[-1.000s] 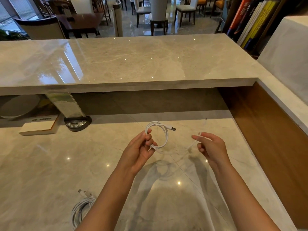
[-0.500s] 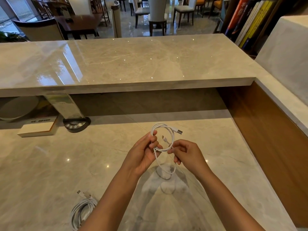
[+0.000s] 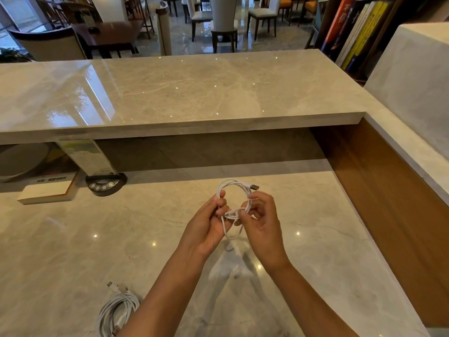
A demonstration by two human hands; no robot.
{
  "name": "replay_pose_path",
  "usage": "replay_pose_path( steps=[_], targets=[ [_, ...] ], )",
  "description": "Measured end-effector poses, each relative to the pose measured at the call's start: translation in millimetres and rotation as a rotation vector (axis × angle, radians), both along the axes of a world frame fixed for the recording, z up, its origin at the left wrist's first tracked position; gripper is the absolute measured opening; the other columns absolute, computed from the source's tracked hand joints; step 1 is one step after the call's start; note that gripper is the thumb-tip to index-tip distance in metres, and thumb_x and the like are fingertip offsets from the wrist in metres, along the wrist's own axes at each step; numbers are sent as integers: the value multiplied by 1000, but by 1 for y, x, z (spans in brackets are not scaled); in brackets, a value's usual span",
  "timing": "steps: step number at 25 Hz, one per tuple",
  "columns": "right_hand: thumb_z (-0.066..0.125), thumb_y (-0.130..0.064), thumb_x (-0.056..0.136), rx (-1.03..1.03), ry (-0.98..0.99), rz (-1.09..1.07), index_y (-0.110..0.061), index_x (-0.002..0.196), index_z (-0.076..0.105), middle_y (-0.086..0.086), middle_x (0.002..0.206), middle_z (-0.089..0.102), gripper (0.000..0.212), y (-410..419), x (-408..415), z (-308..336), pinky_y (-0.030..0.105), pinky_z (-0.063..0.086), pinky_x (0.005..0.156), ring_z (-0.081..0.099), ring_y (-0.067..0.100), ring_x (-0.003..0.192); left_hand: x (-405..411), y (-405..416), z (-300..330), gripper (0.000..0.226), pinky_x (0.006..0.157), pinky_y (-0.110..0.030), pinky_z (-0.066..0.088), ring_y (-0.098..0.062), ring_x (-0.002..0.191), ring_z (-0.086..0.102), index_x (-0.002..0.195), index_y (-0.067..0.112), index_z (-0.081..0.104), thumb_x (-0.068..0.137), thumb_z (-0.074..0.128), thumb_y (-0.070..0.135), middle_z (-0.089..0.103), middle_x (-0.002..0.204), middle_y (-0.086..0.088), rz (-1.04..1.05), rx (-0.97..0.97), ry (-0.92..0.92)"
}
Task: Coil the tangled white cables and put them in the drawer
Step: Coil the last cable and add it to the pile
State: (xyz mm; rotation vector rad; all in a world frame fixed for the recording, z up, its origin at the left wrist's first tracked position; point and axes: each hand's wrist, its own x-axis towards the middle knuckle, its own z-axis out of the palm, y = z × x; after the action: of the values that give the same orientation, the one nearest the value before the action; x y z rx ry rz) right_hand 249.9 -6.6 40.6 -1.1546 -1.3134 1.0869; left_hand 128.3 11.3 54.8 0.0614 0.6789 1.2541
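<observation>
Above the lower marble surface [image 3: 73, 251], both hands hold one white USB cable [image 3: 234, 190] in a small loop. The left hand [image 3: 209, 224] pinches the loop's left side between thumb and fingers; the right hand [image 3: 261, 220] has its fingers curled round the loop's right side, just below the metal USB plug [image 3: 254, 187] that sticks out at the top. A short slack tail hangs beneath the hands.

To finish this coil well, I would judge that the left hand should keep the turns stacked and flat while the right feeds the remaining tail round at the same loop size, then tucks the end so it cannot spring apart.

A second white cable [image 3: 119, 310], bundled, lies on the surface near the left forearm. No drawer is visible.

The books [image 3: 352, 32] at upper right carry spine lettering, and a white box [image 3: 46, 193] at left has dark print, but neither can be read.
</observation>
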Motion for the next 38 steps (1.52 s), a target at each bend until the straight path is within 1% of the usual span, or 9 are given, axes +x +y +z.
replay_pose_path(
  steps=[6,11,14,21,25,27,31,33,38],
  targets=[
    [56,-12,86,245,-290,-36,-26,93,64,-16,92,55,18,4,6,-5,18,52,61,58,7,81,-2,2,-4,19,52,-17,49,-5,44,44,94,4,60,96,42,7,51,56,-1,17,-13,-5],
    [67,-11,81,181,-300,113,-27,92,70,-9,96,53,20,7,16,-2,22,56,68,58,9,86,-4,1,-9,20,55,-19,50,-4,44,45,94,5,60,97,40,8,51,55,0,10,-7,27],
    [71,-6,78,176,-319,-66,-29,81,67,-9,105,46,23,2,12,4,11,47,65,53,3,81,-1,1,-7,19,53,-19,50,-5,43,44,92,3,60,96,42,6,50,55,-1,0,-19,8],
    [50,-12,94,-93,428,-585,-13,95,55,1,71,60,6,17,47,47,20,40,42,48,8,49,-13,-1,-16,18,54,-18,50,-6,43,44,90,4,62,93,44,5,51,56,0,32,-46,38],
    [54,-6,91,-370,729,-517,-10,111,57,7,92,62,21,27,72,43,16,53,55,57,10,68,-7,-6,-10,17,56,-20,51,-6,46,45,92,4,62,91,45,4,51,59,0,-94,54,136],
    [56,-3,89,-385,547,-426,-12,113,59,7,93,65,25,32,75,41,16,55,58,58,11,70,-6,-8,-6,20,56,-20,51,-5,47,44,94,4,61,95,41,6,51,60,1,-166,109,216],
    [58,-4,88,-207,-531,24,-12,101,69,-4,72,66,19,52,78,53,17,49,47,54,9,50,-8,-9,11,23,60,-20,50,-5,50,40,91,4,62,96,39,7,48,61,2,-353,237,403],
    [57,-3,88,-164,-799,330,-18,91,72,-10,71,66,21,56,74,61,17,47,47,54,5,47,-9,-7,18,23,60,-21,51,-5,50,40,90,4,63,96,40,8,48,61,2,-399,265,441],
    [49,4,86,-178,-447,547,-22,105,64,9,81,70,35,52,59,76,24,54,60,63,21,67,-9,-5,17,23,57,-20,51,-5,47,41,89,2,63,94,41,7,49,59,1,-404,202,349]
  ],
)
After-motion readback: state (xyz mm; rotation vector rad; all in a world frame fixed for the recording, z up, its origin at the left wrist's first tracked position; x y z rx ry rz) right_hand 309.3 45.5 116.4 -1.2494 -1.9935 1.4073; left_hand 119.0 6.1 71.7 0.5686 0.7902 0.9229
